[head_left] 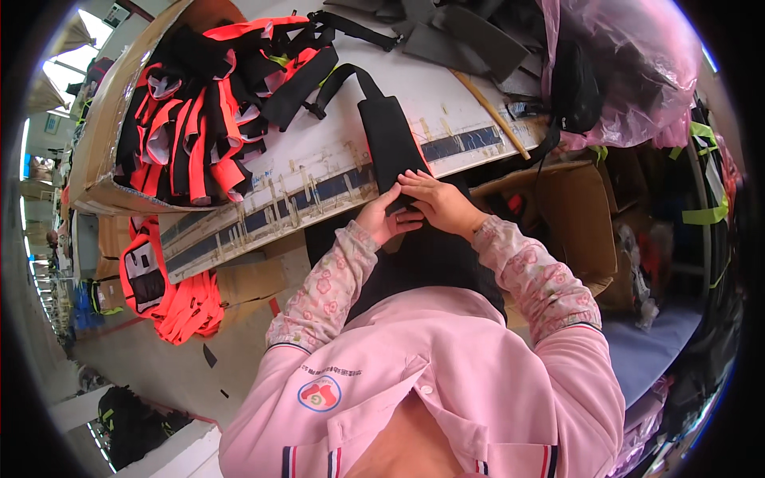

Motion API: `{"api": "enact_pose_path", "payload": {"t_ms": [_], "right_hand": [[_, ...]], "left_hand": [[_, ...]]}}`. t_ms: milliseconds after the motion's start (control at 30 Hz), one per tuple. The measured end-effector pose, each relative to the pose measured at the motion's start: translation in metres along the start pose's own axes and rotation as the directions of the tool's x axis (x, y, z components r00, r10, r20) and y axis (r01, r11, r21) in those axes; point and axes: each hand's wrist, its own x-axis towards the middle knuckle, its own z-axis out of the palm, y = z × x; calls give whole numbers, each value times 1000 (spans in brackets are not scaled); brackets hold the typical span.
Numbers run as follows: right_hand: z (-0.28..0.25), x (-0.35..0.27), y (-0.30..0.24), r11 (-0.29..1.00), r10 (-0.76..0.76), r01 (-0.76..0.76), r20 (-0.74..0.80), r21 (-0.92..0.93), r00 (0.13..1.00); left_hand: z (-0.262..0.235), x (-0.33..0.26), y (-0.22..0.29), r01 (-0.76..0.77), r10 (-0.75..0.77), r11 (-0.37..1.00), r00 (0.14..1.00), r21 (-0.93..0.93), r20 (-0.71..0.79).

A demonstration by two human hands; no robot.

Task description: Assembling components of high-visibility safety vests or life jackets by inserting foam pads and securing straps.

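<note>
A black padded strap (390, 135) with a bright orange edge lies over the front edge of the white worktable (374, 64), its narrow webbing and buckle reaching back across the top. My left hand (383, 217) is closed round the strap's near end, fingers curled under it. From the right, my right hand (446, 205) grips the same end, its fingers laid together across the upper face. Both hands meet just off the table edge, close to my body. What the fingers hold beneath the strap is hidden.
A cardboard box (100, 151) full of orange and black straps stands at the left. Orange pieces (187, 307) hang below it. Grey foam sheets (470, 40), a wooden stick (490, 111), a black pouch (575, 88) and a pink plastic bag (637, 72) occupy the back right. An open carton (578, 215) sits beneath.
</note>
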Motion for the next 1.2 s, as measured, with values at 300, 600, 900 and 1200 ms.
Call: {"api": "enact_pose_path", "payload": {"t_ms": [300,600,900,1200], "right_hand": [[-14,15,-13,798,363,-338,49,498,930],[18,63,2,932,108,-123,-64,-340,992],[43,136,45,887,187,-222,-124,-404,974],[-4,28,1,952,-23,46,79,-302,997]], "left_hand": [[0,14,-10,-14,70,964,977,266,-201],[-4,23,-26,-22,211,877,915,479,-344],[-11,30,-36,-86,341,820,867,567,-362],[2,9,-31,-61,146,972,915,229,-377]]}}
